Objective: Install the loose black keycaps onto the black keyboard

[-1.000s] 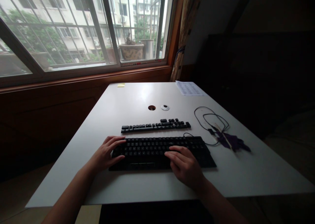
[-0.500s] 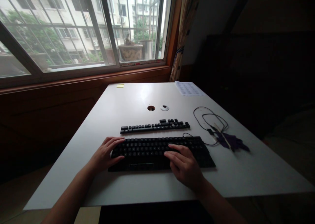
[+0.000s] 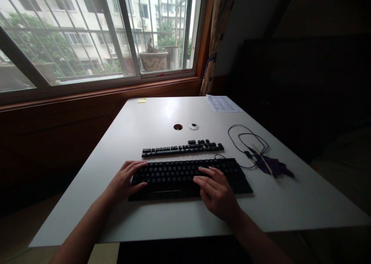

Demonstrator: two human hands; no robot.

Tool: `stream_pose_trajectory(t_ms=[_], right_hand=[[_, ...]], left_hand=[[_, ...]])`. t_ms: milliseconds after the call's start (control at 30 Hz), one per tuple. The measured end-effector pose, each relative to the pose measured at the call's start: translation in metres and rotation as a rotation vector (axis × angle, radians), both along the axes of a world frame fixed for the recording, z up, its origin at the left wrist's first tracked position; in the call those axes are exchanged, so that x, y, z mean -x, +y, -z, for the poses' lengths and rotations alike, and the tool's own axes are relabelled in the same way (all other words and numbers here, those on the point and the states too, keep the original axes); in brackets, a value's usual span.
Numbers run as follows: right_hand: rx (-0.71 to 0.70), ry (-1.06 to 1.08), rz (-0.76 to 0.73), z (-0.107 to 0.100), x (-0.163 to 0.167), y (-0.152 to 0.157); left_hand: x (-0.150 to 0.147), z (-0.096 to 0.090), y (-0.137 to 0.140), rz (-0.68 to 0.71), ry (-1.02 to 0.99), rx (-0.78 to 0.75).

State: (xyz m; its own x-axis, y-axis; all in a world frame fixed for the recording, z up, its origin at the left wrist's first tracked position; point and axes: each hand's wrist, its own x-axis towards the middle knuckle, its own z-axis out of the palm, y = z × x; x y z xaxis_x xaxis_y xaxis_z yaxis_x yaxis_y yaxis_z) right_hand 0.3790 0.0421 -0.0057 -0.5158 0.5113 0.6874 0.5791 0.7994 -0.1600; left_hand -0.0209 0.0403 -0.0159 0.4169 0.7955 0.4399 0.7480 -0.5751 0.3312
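A black keyboard [image 3: 171, 175] lies on the white table, its lower front strip showing no keycaps I can make out. My left hand [image 3: 126, 179] grips the keyboard's left end, with fingers along the back edge and thumb at the front. Over the right-hand keys rests my right hand [image 3: 214, 190], its fingers bent and slightly apart, fingertips touching the keys. Whether a single keycap sits under those fingertips is hidden. Loose black keycaps [image 3: 171, 151] are lined up in rows just behind the keyboard.
To the right lie a coiled black cable [image 3: 246, 134], a purple cloth [image 3: 269, 165] and a thin light stick [image 3: 265, 161]. Behind are a round table hole [image 3: 177, 127], a white ring [image 3: 193, 127], a printed sheet [image 3: 223, 104] and a yellow note [image 3: 142, 100].
The keyboard's right side has shifted slightly away from me. My left hand keeps its grip, and my right hand stays over nearly the same keys.
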Motion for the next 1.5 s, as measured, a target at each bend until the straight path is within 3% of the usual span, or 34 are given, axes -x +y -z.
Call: stream_pose_trajectory(t_ms=[933,1167,1500], right_hand=[[0.051,0.003,0.014,0.0027,-0.0005,0.0013],[0.049,-0.014,-0.137,-0.0001,0.003,0.0013],[0.057,-0.02,-0.148,0.0006,0.0042,0.0001]], left_hand=[[0.0,-0.0003,0.0017,0.012,0.016,-0.008],[0.0002,0.0012,0.0019,0.015,0.016,-0.015],[0.0,0.0012,0.0019,0.014,0.012,-0.012]])
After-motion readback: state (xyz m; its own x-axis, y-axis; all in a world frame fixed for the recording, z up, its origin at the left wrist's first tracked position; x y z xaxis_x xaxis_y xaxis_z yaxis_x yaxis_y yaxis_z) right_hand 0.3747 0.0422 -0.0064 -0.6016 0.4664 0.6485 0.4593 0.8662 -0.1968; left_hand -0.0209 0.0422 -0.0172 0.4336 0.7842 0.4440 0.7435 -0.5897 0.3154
